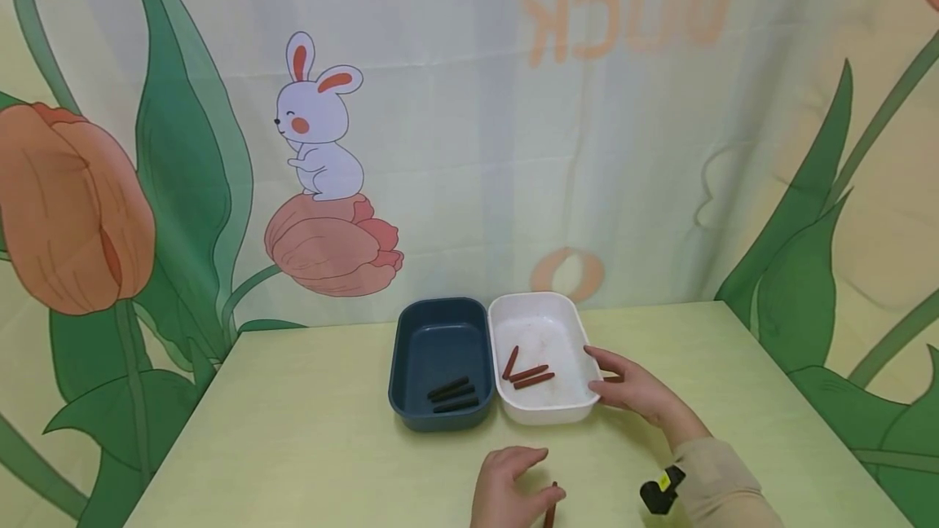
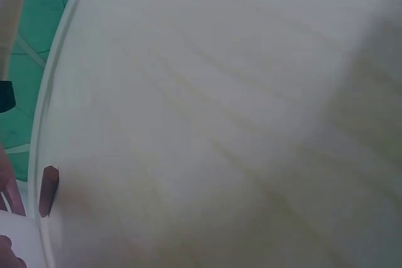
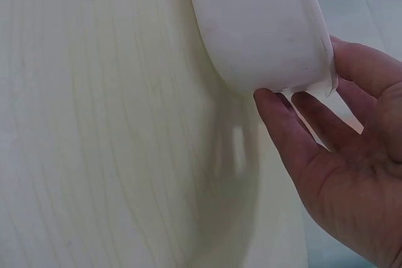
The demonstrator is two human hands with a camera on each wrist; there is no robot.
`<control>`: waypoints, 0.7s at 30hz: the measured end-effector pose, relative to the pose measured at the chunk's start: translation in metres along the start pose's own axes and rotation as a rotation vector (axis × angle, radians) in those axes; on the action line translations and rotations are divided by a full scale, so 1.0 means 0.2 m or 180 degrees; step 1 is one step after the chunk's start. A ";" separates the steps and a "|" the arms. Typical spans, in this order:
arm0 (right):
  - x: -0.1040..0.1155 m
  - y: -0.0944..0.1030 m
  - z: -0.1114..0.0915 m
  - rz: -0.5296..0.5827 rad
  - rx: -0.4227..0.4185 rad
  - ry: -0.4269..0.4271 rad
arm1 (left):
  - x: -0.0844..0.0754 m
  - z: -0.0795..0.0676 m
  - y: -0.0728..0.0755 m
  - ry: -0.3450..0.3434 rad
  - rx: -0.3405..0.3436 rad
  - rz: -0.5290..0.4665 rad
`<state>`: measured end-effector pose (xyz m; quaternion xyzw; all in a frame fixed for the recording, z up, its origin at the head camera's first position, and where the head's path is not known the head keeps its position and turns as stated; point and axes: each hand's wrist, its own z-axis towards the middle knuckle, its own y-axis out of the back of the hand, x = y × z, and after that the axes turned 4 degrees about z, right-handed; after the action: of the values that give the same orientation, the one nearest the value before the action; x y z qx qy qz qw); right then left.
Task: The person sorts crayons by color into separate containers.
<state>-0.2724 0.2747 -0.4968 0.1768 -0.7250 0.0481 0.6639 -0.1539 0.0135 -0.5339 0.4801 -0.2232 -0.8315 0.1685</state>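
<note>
My right hand (image 1: 641,393) holds the right side of a white plastic box (image 1: 546,332), its fingertips at the rim and wall. In the right wrist view the fingers (image 3: 286,127) reach round the box's edge. Inside the box lie 3 red-brown crayons (image 1: 530,373). My left hand (image 1: 506,489) is low in the head view, thumb and fingers apart, beside another red-brown crayon (image 1: 551,508). That crayon (image 2: 49,191) lies on the table in the left wrist view. Against the white box stands a dark blue box (image 1: 443,353) with 3 dark crayons (image 1: 455,394).
Both boxes stand near the back of the pale yellow-green table (image 1: 308,438). Behind it hangs a curtain (image 1: 455,145) printed with tulips and a rabbit. A black wrist camera (image 1: 663,490) sits on my right sleeve (image 1: 722,479).
</note>
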 end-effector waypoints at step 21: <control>0.01 0.00 0.00 -0.0034 -0.0052 -0.0025 | 0.10 -0.06 0.00 -0.0273 0.0519 0.0316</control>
<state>-0.2718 0.2742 -0.4955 0.1754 -0.7271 0.0379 0.6627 -0.1531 0.0005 -0.5542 0.4445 -0.3207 -0.8210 0.1600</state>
